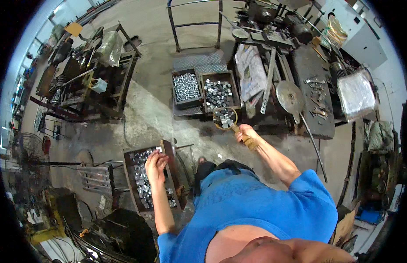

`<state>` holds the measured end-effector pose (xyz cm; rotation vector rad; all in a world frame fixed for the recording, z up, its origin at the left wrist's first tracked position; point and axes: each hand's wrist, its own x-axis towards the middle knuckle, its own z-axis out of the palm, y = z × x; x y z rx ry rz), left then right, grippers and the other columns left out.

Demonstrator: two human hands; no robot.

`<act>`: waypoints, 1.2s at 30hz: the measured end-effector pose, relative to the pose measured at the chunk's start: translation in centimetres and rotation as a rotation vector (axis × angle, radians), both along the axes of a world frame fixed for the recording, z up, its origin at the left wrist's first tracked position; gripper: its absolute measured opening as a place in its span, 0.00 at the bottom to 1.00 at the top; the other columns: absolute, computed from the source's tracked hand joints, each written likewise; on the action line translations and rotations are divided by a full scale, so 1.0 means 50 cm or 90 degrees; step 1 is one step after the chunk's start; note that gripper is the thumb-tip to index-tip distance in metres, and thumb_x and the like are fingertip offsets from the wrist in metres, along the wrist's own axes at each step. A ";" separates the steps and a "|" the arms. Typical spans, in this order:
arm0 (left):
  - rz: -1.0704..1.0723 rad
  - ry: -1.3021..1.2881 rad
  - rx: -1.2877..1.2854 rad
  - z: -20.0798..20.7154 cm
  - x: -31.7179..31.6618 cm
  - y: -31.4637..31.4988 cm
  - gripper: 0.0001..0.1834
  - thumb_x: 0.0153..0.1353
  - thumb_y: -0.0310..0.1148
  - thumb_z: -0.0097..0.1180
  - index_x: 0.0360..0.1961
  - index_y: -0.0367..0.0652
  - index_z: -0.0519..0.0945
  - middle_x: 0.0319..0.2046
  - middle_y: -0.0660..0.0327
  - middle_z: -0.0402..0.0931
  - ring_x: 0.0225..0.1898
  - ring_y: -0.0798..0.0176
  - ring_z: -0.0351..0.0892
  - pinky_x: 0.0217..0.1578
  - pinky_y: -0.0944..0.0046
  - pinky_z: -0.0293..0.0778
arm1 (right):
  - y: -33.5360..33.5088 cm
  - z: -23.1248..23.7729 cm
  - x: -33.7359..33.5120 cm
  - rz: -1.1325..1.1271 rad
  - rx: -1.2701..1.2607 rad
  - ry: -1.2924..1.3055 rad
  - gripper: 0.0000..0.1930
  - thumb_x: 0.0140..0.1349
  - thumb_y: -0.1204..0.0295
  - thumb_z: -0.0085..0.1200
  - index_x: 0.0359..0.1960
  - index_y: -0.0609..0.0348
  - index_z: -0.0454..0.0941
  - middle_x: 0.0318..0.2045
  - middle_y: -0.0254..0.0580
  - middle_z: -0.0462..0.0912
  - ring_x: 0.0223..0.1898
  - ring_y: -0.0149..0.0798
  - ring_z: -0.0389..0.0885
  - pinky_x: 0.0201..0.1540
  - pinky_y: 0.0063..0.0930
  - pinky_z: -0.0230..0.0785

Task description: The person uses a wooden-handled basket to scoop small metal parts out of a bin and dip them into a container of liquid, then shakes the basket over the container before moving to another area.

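Observation:
My right hand is closed round the wrapped handle of a round scoop with a yellowish rim. Small metal blocks lie inside the scoop. It hangs at the near edge of an open box of similar dark and shiny blocks. To the left, my left hand is over another open box filled with silvery metal pieces. Its fingers are curled together, and a bright piece shows by the fingertips; whether they grip it is unclear.
A box of small shiny parts stands on a trolley with a tube handle. On the right, a dark workbench bears a round metal plate, flat bars and wrenches. A metal-framed bench stands left; a long rod slants down right.

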<state>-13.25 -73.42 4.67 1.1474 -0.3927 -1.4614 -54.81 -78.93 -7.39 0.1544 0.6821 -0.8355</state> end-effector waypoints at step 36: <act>0.102 -0.190 0.378 -0.037 -0.018 -0.441 0.11 0.58 0.24 0.46 0.41 0.33 0.71 0.29 0.53 0.75 0.29 0.58 0.78 0.35 0.61 0.76 | -0.654 -0.452 -0.065 0.202 -0.168 1.255 0.14 0.41 0.71 0.49 0.29 0.67 0.65 0.22 0.63 0.74 0.28 0.63 0.73 0.33 0.50 0.66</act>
